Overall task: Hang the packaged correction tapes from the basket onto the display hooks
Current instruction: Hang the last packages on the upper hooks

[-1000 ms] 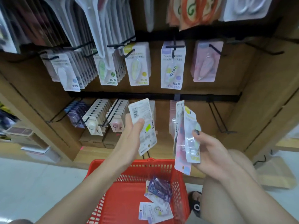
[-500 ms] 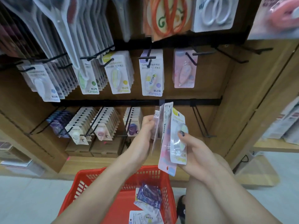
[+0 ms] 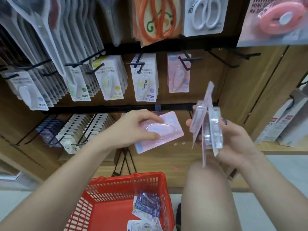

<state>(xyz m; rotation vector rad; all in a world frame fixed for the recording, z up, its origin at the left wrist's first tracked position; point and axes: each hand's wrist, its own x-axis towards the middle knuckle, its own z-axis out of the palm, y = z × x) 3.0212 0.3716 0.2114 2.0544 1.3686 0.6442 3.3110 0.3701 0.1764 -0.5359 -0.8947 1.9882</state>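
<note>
A pink pack of correction tape (image 3: 160, 130) lies tilted and face up, with a clear bubble over a long white tape case. A bunch of thin packs (image 3: 206, 125) stands on edge, fanned out, pink and clear. More packs (image 3: 147, 205) lie in a loose heap in the right corner of the red basket (image 3: 116, 184), purple on top. Packs hang in rows on the black display hooks (image 3: 135, 63), and one hook (image 3: 246, 55) at the right is bare.

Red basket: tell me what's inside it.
In the red basket, a few packaged correction tapes lie piled at its right side, a purple one on top. The frame edge cuts off the basket's near part, so anything there is unseen.
</note>
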